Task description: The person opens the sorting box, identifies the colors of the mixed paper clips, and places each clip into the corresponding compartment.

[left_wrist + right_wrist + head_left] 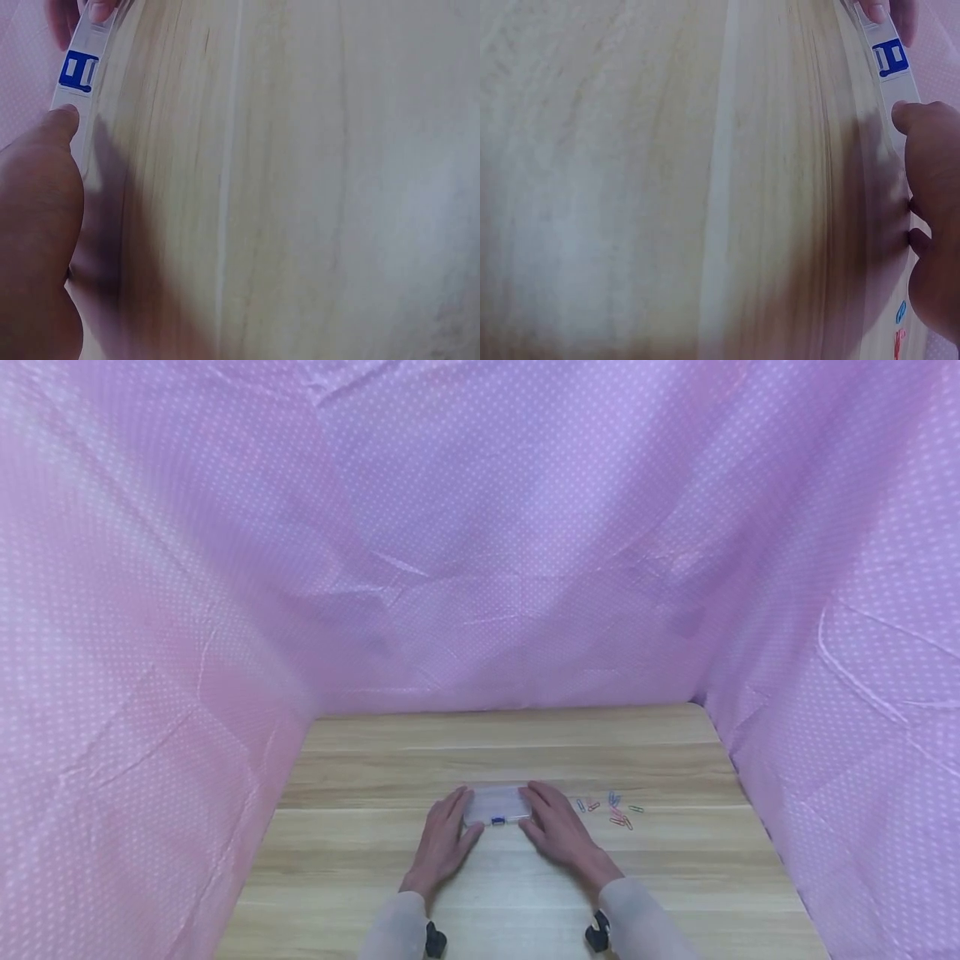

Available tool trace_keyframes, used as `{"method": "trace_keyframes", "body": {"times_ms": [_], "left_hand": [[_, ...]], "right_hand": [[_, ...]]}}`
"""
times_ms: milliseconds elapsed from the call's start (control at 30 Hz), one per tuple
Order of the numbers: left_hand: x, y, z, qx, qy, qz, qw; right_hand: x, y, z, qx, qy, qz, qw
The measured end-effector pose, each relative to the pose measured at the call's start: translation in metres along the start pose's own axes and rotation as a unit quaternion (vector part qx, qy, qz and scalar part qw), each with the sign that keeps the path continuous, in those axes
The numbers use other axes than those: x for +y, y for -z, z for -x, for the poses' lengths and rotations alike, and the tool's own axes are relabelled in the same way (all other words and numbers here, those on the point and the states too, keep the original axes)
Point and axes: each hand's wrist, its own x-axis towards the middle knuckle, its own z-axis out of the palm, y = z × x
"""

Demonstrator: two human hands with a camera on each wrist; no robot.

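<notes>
A clear plastic box [495, 802] with a blue latch [498, 820] on its front side lies on the table between both hands. My left hand [444, 839] grips its left end, thumb on the front side and fingers over the far part. The right hand [558, 827] holds the right end the same way. In the left wrist view, the left thumb [66, 116] presses the front wall beside the latch. The right wrist view shows the right thumb [901, 112] against that same wall. The lid looks closed down over the box.
Several coloured paper clips [617, 814] lie scattered on the wooden table [360, 777], just right of the right hand. Pink dotted cloth [495, 643] hangs around the table at the back and both sides.
</notes>
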Motion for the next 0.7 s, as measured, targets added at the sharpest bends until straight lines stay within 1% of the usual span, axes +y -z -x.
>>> {"method": "trace_keyframes", "body": {"times_ms": [233, 333, 467, 567, 700], "left_hand": [[0.002, -0.002, 0.001, -0.003, 0.005, 0.009, 0.9999], [0.001, -0.005, 0.001, -0.004, 0.013, 0.019, 0.9997], [0.001, -0.01, 0.001, 0.007, 0.022, 0.035, 0.9991], [0.001, -0.013, 0.0, 0.022, 0.022, 0.05, 0.9983], [-0.001, -0.016, 0.0, 0.026, 0.034, 0.07, 0.9966]], "right_hand": [[-0.001, 0.004, 0.003, -0.018, -0.016, -0.009, 0.9997], [-0.002, 0.007, 0.003, -0.024, -0.023, -0.021, 0.9992], [-0.002, 0.01, 0.002, -0.024, -0.023, -0.029, 0.999], [-0.002, 0.011, 0.0, -0.023, -0.021, -0.027, 0.9992], [-0.001, 0.011, -0.001, -0.027, -0.024, -0.028, 0.9989]]}}
